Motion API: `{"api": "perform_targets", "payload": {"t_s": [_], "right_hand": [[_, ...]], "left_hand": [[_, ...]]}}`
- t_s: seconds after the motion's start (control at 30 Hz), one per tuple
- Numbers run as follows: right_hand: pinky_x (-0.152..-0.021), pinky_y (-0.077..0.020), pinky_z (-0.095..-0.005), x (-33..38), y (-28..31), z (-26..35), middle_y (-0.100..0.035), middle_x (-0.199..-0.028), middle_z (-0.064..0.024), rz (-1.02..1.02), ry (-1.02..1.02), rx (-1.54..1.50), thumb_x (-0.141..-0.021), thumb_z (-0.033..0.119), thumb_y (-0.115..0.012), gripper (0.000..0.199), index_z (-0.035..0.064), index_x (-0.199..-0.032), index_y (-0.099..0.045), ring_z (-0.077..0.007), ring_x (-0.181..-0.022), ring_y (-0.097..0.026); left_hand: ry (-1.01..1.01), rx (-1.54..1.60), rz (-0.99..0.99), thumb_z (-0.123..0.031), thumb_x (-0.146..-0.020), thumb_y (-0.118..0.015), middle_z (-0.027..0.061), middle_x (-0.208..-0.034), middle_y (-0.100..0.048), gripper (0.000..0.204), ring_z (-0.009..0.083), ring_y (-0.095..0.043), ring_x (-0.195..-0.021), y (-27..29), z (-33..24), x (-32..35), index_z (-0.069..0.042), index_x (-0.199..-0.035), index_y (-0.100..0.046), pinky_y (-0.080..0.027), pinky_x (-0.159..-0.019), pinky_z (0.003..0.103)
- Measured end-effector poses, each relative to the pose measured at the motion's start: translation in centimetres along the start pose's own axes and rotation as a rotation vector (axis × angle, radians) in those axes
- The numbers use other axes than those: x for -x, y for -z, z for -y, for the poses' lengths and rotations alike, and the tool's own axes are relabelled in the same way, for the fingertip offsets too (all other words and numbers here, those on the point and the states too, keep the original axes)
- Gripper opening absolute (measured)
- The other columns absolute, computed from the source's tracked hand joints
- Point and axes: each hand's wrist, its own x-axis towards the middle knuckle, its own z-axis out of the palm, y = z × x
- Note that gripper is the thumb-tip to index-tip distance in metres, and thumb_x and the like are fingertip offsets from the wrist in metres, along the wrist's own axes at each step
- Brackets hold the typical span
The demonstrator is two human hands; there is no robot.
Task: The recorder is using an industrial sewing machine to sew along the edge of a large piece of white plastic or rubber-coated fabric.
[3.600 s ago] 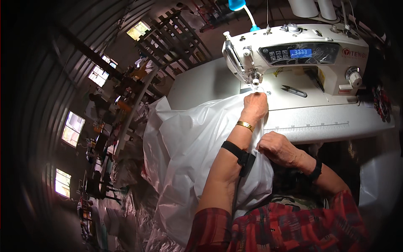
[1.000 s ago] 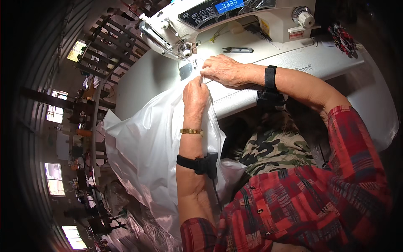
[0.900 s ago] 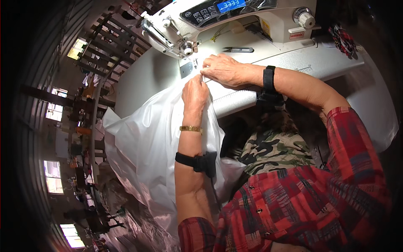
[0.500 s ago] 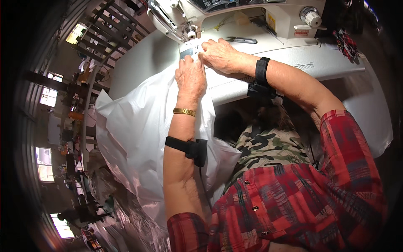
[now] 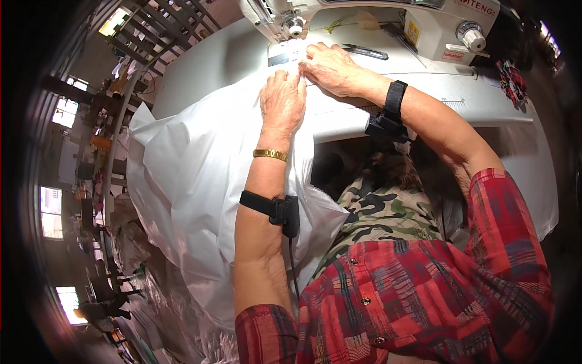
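Observation:
White sheet-like material (image 5: 200, 164), smooth and creased, hangs from the sewing machine bed over my left side and lap. Its edge runs up to the needle area of a white sewing machine (image 5: 439, 33). My left hand (image 5: 283, 100) is closed on this material just in front of the metal needle plate (image 5: 280, 59), its fingers bent and pressed down. Beside it on the right, my right hand (image 5: 333, 70) pinches the same edge close to the presser foot, fingertips almost meeting the left ones. The fingers partly hide the material's edge there.
Behind my right hand lie black thread snips (image 5: 364, 52) and a dark slender pointed tool (image 5: 405, 42). Yellowish thread ends (image 5: 333, 24) rest near the machine. A plaid cloth bundle (image 5: 512, 85) hangs at the right. A slatted rack (image 5: 154, 33) stands at the far left.
The view has shifted, with the machine appearing higher and further right. Relative to the needle, both hands sit slightly closer to me, still gripping the white material.

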Motion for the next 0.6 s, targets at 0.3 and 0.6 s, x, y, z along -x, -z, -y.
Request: {"api": "perform_targets", "payload": {"t_s": [0.3, 0.6], "right_hand": [[-0.083, -0.0462, -0.0457, -0.3, -1.1, -0.6, -0.057, -0.104, -0.0149, -0.027, 0.015, -0.044, -0.091, 0.024, -0.054, 0.025, 0.0033, -0.101, -0.064, -0.0313, -0.104, -0.054], [-0.091, -0.046, -0.0426, -0.1, -0.6, -0.6, -0.06, -0.117, -0.016, 0.007, 0.071, -0.064, -0.094, 0.021, -0.053, 0.025, 0.0008, -0.104, -0.065, -0.0318, -0.111, -0.055]], "left_hand": [[0.048, 0.028, 0.028, -0.026, -0.092, -0.056, 0.0101, -0.107, -0.06, 0.031, 0.0272, -0.056, -0.105, 0.0, -0.2, 0.2, -0.011, -0.119, -0.063, -0.045, -0.089, 0.043], [0.044, 0.023, -0.017, -0.024, -0.091, -0.055, 0.0102, -0.106, -0.06, 0.03, 0.0282, -0.056, -0.104, -0.2, -0.3, 0.3, -0.01, -0.117, -0.062, -0.044, -0.09, 0.045]]}}
